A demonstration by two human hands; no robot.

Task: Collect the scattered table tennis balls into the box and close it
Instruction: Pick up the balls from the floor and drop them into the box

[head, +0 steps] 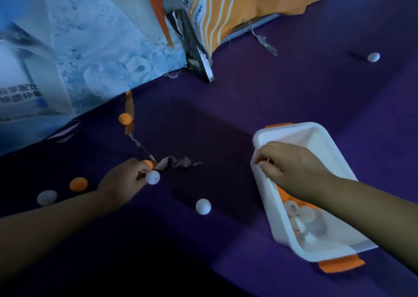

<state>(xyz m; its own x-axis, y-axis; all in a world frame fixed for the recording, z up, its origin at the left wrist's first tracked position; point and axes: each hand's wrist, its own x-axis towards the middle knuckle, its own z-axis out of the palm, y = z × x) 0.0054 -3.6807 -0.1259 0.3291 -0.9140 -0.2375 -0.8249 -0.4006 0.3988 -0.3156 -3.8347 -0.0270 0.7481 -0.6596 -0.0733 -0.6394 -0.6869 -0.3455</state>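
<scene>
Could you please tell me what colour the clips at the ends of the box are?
Orange, on the white box; the near clip shows best, head view.

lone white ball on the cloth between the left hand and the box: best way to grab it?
Take the white ball from straight above, fingertips pinching across its widest part. It sits alone on the purple cloth with open space all round, so any pinch direction works. The left hand already holds two balls; the right hand at the box looks freer.
</scene>
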